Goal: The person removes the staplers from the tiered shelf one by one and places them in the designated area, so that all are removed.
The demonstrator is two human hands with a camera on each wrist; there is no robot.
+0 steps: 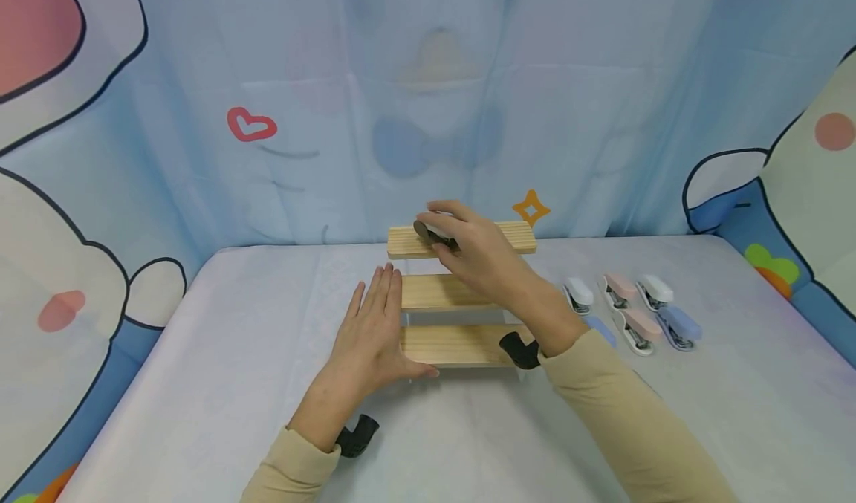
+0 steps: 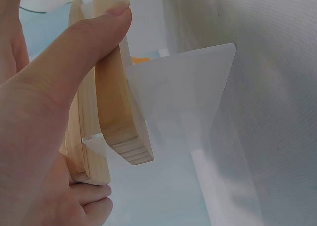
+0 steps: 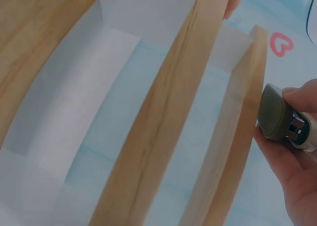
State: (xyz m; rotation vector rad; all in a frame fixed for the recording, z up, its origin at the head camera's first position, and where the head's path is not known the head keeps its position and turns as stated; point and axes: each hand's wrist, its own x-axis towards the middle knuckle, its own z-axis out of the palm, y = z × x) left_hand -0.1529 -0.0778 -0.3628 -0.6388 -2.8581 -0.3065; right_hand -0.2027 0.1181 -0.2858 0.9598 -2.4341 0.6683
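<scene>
A three-tier stand has pale wooden planks, the lowest plank point(image 1: 461, 345) nearest me, and clear side panels point(image 2: 183, 82). My left hand point(image 1: 374, 332) lies along the stand's left end with long, straight fingers. Its thumb point(image 2: 84, 42) rests across the lowest plank. Over the left part of the top plank point(image 1: 515, 235), my right hand point(image 1: 478, 254) holds a small stapler between thumb and fingers. In the right wrist view this stapler point(image 3: 275, 112) shows a dark green end and metal works, right at the top plank's edge.
To the right of the stand lie several mini staplers: white point(image 1: 655, 289), pink point(image 1: 638, 328) and blue point(image 1: 681, 326). Another white stapler point(image 1: 578, 295) is beside my right forearm, which partly hides a blue one. A printed curtain point(image 1: 428, 131) hangs behind the cloth-covered table point(image 1: 267, 325).
</scene>
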